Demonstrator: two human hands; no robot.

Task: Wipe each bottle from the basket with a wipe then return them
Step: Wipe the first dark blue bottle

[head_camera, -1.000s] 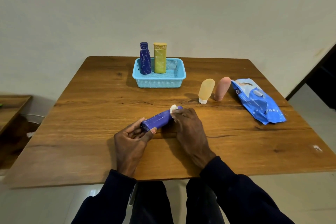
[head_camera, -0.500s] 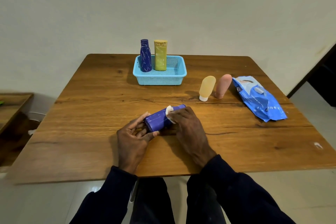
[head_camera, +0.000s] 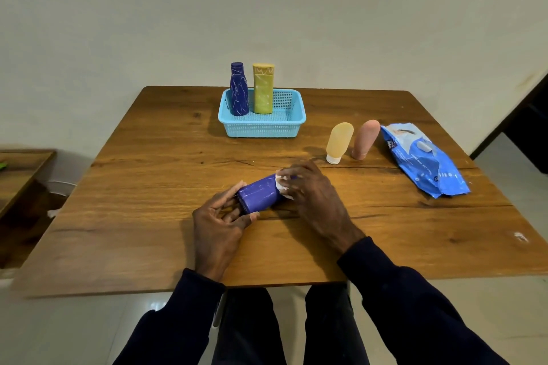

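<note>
Against the frame a second ago, the wipe [head_camera: 281,185] sits further down the purple bottle [head_camera: 259,194], off the cap tip and onto the upper body, and the right hand [head_camera: 314,198] now hides nearly all of the cap end. The bottle's flat base is turned more toward the camera. The bottle lies on its side on the wooden table [head_camera: 148,187], near the front edge. The left hand [head_camera: 219,225] grips its base with fingers and thumb curled round it, while the right hand pinches the crumpled white wipe against the bottle. There are five bottles in all. One is in the hands and two stand upright in the basket [head_camera: 261,129] – a dark blue bottle [head_camera: 239,92] with white scribbled lines and a yellow bottle [head_camera: 263,92] with a flat top. Two soft rounded tubes stand cap-down on the table to the right, just beside each other: a pale yellow tube [head_camera: 339,139] with a white cap and a pink tube [head_camera: 366,138]. The one basket is light blue perforated plastic, rectangular. One glossy, crinkled blue wipes pack [head_camera: 424,160] lies just right of the tubes.
</note>
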